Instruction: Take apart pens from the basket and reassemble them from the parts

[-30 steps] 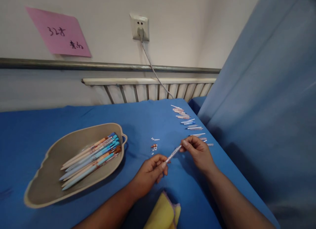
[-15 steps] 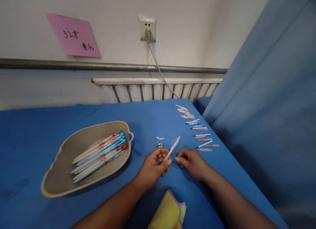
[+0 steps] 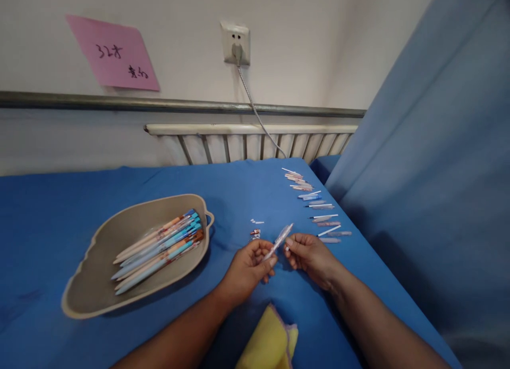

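Observation:
My left hand (image 3: 250, 268) is closed around the lower part of a clear, pinkish pen (image 3: 282, 238), which slants up to the right. Just right of it, my right hand (image 3: 308, 256) pinches a small white piece (image 3: 287, 248) between thumb and fingers, apart from the pen. Beyond my left hand lie small copper-coloured pen parts (image 3: 255, 233) and tiny white bits (image 3: 257, 221). Along the table's right side, loose refills and pen barrels (image 3: 324, 219) are laid out in small groups.
A beige tray (image 3: 75, 286) at the left holds several assembled pens (image 3: 159, 249). A folded yellow cloth (image 3: 265, 340) lies at the front. Blue cloth (image 3: 235, 183) covers the table; a blue curtain (image 3: 430, 162) hangs at the right. A cord (image 3: 251, 95) runs down behind the table.
My right hand has turned and its fingertips have come up nearer the pen's upper end, showing the white piece. My left hand still holds the pen in about the same place.

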`<state>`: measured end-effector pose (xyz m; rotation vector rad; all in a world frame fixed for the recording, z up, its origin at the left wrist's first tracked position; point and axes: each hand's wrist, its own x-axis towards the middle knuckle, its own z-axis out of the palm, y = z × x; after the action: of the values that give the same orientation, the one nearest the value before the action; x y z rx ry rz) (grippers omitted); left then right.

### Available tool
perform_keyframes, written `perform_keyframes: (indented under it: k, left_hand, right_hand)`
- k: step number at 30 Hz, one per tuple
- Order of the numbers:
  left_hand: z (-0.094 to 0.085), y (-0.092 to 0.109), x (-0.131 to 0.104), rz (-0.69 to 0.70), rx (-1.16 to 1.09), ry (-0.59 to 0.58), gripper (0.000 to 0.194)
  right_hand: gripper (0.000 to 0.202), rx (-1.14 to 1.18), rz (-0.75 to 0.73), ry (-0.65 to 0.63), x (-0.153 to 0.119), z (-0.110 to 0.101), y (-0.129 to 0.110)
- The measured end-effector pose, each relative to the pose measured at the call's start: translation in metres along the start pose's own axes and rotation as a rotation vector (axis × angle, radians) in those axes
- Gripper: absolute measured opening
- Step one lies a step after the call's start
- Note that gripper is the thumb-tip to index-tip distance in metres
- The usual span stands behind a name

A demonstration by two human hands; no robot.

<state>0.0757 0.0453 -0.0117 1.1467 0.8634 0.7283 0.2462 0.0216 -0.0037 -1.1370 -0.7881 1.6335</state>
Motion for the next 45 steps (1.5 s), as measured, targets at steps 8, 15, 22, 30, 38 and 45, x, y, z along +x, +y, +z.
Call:
perform_keyframes:
  k: [8, 15, 22, 30, 38, 45]
  left_hand:
    - [-0.004, 0.005, 0.001, 0.03, -0.001, 0.044, 0.029]
    - [-0.014, 0.018, 0.001, 0.195, -0.064, 0.218, 0.027]
    - [-0.007, 0.015, -0.001, 0.133, 0.067, 0.19, 0.025]
    - [0.006, 0.013, -0.01, 0.001, 0.281, 0.062, 0.023]
    - [0.004, 0.015, -0.006, -0.052, 0.246, -0.018, 0.034]
    - [0.005, 0.019, -0.011, -0.242, -0.07, -0.201, 0.036]
  right_hand:
    - [0.034, -0.019, -0.022, 0.059, 0.0, -0.003, -0.005]
    - [0.024, -0.291, -0.149, 0.146, 0.006, -0.019, -0.005]
    - [0.005, -0.942, -0.392, 0.26, 0.002, -0.018, -0.003]
    - [0.031, -0.294, -0.3, 0.141, 0.003, 0.02, 0.007]
    - [0.032, -0.177, -0.263, 0.115, 0.003, 0.031, 0.004]
    - [0.034, -0.168, -0.283, 0.017, -0.006, 0.027, -0.003]
